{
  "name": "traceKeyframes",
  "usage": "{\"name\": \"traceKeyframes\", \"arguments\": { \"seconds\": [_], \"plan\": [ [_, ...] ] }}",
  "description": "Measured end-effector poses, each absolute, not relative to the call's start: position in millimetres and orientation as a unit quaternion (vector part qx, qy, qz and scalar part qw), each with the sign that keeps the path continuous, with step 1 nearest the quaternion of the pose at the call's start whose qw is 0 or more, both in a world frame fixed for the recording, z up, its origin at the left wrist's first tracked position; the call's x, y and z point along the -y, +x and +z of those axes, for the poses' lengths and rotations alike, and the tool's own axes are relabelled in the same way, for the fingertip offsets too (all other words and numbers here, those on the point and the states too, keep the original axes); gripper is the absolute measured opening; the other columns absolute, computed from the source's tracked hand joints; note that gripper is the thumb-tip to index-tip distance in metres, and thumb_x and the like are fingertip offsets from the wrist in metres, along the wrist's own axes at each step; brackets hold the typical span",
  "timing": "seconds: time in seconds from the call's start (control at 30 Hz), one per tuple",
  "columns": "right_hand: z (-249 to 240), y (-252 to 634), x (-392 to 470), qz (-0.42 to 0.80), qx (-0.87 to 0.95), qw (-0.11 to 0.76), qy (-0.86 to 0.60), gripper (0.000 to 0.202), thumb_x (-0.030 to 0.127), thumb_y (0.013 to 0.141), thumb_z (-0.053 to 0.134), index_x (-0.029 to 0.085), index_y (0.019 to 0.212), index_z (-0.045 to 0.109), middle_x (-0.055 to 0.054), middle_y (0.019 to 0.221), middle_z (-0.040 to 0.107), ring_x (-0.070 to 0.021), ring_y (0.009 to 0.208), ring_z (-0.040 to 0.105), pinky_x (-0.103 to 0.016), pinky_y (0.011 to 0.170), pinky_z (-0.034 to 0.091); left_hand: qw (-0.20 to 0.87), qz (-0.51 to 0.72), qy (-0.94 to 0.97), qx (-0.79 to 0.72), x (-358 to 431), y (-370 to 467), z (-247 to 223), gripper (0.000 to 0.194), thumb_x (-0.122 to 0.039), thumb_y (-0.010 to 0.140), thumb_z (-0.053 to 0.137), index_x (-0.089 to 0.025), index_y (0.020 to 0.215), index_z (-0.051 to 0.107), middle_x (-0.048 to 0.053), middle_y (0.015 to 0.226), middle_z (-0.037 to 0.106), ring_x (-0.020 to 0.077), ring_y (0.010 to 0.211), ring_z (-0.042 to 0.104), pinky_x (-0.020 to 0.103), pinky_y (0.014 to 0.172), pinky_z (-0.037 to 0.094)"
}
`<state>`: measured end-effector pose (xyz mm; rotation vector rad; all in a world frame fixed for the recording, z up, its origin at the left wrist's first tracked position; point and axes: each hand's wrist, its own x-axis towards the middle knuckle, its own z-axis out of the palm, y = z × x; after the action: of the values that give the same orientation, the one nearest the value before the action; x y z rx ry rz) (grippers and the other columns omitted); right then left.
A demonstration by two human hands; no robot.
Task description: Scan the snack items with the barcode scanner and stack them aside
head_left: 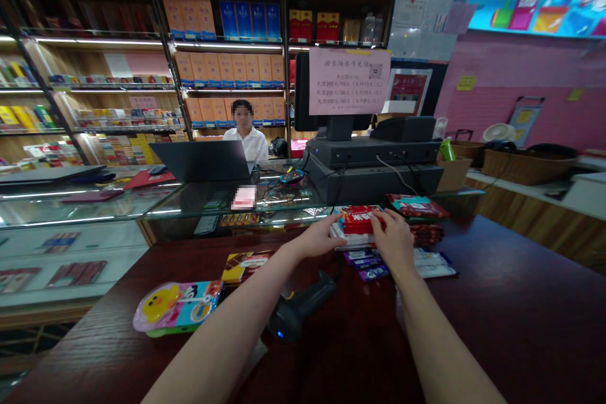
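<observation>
A red-and-white snack packet [358, 218] lies between my two hands on the dark wooden counter. My left hand [322, 237] grips its left side, thumb toward the front edge. On the right, my right hand [395, 237] bends its fingers over the packet's top and right edge. Purple packets [365, 265] and a pale blue-white packet [433, 264] lie flat just in front of the hands. Behind my right hand is a red and teal bag [417, 206], with dark reddish packs [426, 233] below it. Between my forearms rests a black barcode scanner [303, 309], its blue light on.
A yellow-brown chocolate box [243, 265] and a duck-themed toy pack [180, 308] lie left of my left arm. A monitor with a pink sign [349, 82] stands behind the packets. Beyond the glass case [161, 205], a person [245, 139] sits behind a laptop [203, 160].
</observation>
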<state>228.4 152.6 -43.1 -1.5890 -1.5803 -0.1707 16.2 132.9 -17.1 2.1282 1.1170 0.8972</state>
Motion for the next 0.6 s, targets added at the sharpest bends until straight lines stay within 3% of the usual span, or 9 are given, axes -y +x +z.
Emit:
{"name": "traceKeyframes", "arguments": {
  "seconds": [0.43, 0.6],
  "plan": [
    [-38, 224, -147, -0.058, 0.628, 0.434, -0.644, 0.034, 0.036, 0.094, 0.046, 0.024, 0.111, 0.072, -0.01, 0.128, 0.065, -0.0301, 0.106, 0.06, -0.045, 0.086, 0.045, 0.399, 0.375, 0.74, -0.391, -135, 20, -26, 0.06, -0.016, 0.073, 0.073, -0.022, 0.132, 0.061, 0.006, 0.122, 0.07, 0.0237, 0.114, 0.064, 0.042, 0.108, 0.045],
    [-38, 219, -146, -0.061, 0.634, 0.444, -0.631, 0.033, 0.036, 0.094, 0.046, 0.023, 0.107, 0.073, -0.01, 0.125, 0.067, -0.0294, 0.104, 0.06, -0.043, 0.084, 0.045, 0.477, 0.421, 0.667, -0.387, -128, 14, -22, 0.045, -0.009, 0.074, 0.069, -0.018, 0.118, 0.067, 0.009, 0.122, 0.07, 0.0216, 0.108, 0.067, 0.04, 0.102, 0.05]
  ]
}}
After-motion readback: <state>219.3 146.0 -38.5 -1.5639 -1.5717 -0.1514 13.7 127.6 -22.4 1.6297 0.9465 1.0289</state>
